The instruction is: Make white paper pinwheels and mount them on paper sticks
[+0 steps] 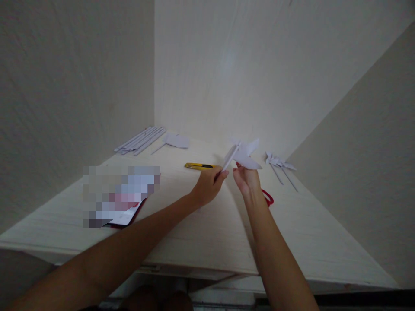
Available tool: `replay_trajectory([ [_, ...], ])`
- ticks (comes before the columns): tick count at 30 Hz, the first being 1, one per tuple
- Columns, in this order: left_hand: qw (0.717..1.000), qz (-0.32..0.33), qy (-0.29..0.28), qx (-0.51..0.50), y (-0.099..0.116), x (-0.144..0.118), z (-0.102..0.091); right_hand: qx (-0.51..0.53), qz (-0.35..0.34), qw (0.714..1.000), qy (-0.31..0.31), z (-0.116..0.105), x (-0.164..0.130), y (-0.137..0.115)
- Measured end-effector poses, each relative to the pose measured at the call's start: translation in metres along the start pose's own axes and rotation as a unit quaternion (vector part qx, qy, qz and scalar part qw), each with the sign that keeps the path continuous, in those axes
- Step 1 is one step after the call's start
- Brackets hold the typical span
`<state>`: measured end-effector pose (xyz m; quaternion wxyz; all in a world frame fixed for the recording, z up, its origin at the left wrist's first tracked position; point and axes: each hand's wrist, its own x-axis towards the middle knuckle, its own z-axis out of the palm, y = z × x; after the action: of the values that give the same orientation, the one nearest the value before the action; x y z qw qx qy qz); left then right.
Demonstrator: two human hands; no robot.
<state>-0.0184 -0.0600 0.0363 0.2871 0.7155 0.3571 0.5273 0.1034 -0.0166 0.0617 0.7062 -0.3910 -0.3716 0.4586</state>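
Observation:
A white paper pinwheel [248, 161] is held up over the middle of the table, its folded blades spread. My left hand [207, 185] is closed, pinching the pinwheel's left part between thumb and fingers. Beneath the blades on the right, my right hand [247, 180] curls its fingers against the pinwheel; the blades partly hide those fingertips. Just behind my left hand lies a yellow utility knife [198, 166]. A red loop-shaped handle [268, 198], perhaps of scissors, shows beside my right wrist, the rest covered by the arm.
Rolled paper sticks [142, 140] lie bundled at the back left, near a folded white paper piece [177, 140] on a stick. More paper pinwheels [279, 161] with sticks rest at the right. A dark-edged tablet or phone [125, 218], partly blurred, lies left on the white table [201, 242]. Walls enclose the table.

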Motion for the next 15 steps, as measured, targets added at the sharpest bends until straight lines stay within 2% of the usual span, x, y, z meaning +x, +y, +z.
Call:
replay_trajectory([
  [4, 1.000, 0.000, 0.002, -0.017, -0.0004, 0.0001, 0.0001, 0.004, -0.015, 1.000, -0.022, 0.0028, -0.0028, -0.0016],
  [9, 1.000, 0.005, 0.000, -0.004, -0.0007, -0.0002, 0.0003, 0.022, -0.030, 0.999, -0.011, 0.0039, -0.0031, -0.0022],
  [15, 1.000, 0.002, 0.001, 0.007, -0.0004, -0.0007, -0.0008, 0.017, -0.040, 0.999, -0.026, 0.0012, -0.0012, -0.0013],
])
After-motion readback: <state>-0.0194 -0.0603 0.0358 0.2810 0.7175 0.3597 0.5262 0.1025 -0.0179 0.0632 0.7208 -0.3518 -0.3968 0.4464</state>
